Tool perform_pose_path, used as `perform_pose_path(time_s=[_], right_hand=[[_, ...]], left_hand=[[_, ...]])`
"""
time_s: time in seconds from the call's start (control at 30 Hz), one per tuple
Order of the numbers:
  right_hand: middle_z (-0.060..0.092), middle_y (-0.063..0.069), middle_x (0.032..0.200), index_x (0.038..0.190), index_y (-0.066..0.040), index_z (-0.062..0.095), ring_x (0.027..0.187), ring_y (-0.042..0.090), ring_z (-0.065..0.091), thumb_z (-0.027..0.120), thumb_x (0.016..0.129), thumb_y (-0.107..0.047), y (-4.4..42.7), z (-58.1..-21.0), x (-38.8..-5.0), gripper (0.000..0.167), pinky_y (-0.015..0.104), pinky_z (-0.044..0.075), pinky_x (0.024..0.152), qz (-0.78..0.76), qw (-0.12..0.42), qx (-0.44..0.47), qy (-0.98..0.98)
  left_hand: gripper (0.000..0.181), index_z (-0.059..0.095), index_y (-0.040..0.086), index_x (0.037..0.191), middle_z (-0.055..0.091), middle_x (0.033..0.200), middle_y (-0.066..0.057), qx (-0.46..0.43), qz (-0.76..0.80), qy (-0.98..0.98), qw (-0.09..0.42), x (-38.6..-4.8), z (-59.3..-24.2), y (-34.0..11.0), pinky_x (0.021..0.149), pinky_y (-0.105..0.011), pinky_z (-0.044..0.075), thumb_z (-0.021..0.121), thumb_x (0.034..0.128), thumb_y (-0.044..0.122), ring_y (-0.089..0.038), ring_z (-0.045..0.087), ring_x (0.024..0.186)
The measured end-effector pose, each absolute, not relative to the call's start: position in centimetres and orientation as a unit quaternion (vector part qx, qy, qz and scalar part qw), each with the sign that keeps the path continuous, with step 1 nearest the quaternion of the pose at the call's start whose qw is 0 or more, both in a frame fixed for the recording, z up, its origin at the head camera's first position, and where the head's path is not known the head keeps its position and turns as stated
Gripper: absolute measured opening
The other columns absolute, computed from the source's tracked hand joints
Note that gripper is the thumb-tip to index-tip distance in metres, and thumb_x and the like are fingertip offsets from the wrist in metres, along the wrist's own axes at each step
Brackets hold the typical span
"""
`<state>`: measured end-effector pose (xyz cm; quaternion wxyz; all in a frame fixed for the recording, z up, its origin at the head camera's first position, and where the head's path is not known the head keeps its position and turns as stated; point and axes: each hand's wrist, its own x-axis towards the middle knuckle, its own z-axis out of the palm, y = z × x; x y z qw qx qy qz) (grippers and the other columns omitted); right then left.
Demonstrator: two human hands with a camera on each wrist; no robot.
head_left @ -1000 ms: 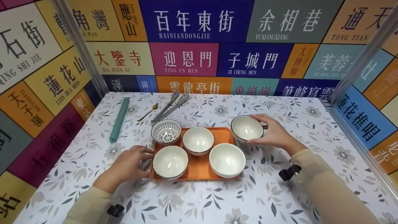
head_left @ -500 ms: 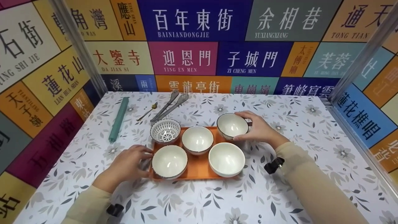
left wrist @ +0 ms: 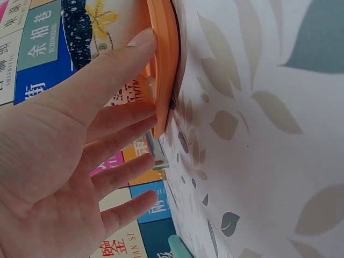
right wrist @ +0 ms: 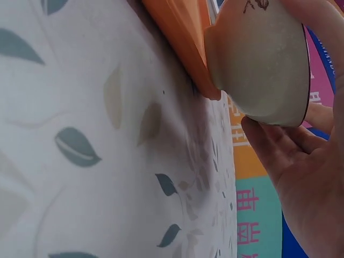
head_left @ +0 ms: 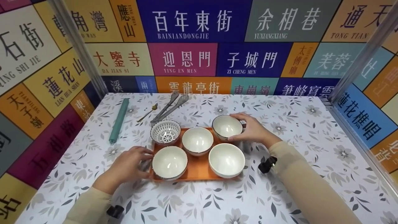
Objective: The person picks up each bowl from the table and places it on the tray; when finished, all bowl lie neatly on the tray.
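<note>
My right hand (head_left: 253, 129) grips a white bowl (head_left: 227, 127) with a dark rim, thumb at the near side and fingers round the far side. In the right wrist view the foot of this bowl (right wrist: 258, 64) sits right at the rim of the orange tray (right wrist: 183, 43). At the left end of the orange tray (head_left: 199, 174), my left hand (head_left: 129, 165) touches the edge with thumb and fingertips, its fingers fairly straight. The tray also carries a patterned bowl (head_left: 165, 132), a middle bowl (head_left: 197, 140), a front-left bowl (head_left: 170, 162) and a front-right bowl (head_left: 227, 160).
Behind the tray lie a pair of grey tongs (head_left: 169, 107) and a small gold-topped stick (head_left: 147, 113). A rolled green cloth or mat (head_left: 119, 121) lies at the left on the floral tablecloth (head_left: 298, 130). Panels with printed signs (head_left: 192, 59) enclose the back and sides.
My right hand has carried its bowl leftward, from beside the tray to the tray's back right corner. The left hand has stayed at the tray's left edge.
</note>
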<state>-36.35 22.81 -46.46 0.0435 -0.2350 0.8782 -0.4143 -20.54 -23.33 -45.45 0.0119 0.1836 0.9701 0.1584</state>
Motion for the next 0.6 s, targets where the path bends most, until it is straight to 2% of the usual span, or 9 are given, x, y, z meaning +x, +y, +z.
perform_pose_path(time_s=[0.23, 0.33, 0.6], right_hand=[[0.047, 0.007, 0.156, 0.154, -0.015, 0.048, 0.135, 0.031, 0.054, 0.097, 0.066, -0.046, 22.39, -46.79, -36.57, 0.105, 0.050, 0.052, 0.108, -0.399, 0.049, -0.228, 0.887], [0.048, 0.007, 0.156, 0.154, -0.016, 0.049, 0.133, 0.033, 0.055, 0.097, 0.065, -0.045, 22.24, -46.84, -36.77, 0.105, 0.052, 0.051, 0.107, -0.407, 0.048, -0.220, 0.885], [0.049, 0.003, 0.155, 0.155, -0.018, 0.048, 0.136, 0.030, 0.051, 0.097, 0.064, -0.051, 21.93, -47.12, -37.07, 0.109, 0.055, 0.042, 0.115, -0.404, 0.043, -0.204, 0.891]], left_hand=[[0.056, 0.077, 0.008, 0.121, 0.069, 0.131, -0.007, 0.209, 0.151, 0.966, -0.011, -20.54, -45.50, -23.53, 0.103, -0.058, 0.051, 0.092, 0.0699, 0.027, -0.034, 0.058, 0.129], [0.057, 0.076, 0.009, 0.121, 0.068, 0.132, -0.007, 0.200, 0.154, 0.968, -0.006, -20.57, -45.41, -23.58, 0.105, -0.058, 0.050, 0.092, 0.0698, 0.027, -0.033, 0.058, 0.130], [0.059, 0.076, 0.009, 0.123, 0.068, 0.134, -0.007, 0.199, 0.159, 0.967, 0.002, -20.54, -45.60, -23.58, 0.106, -0.058, 0.050, 0.092, 0.0694, 0.027, -0.033, 0.058, 0.130]])
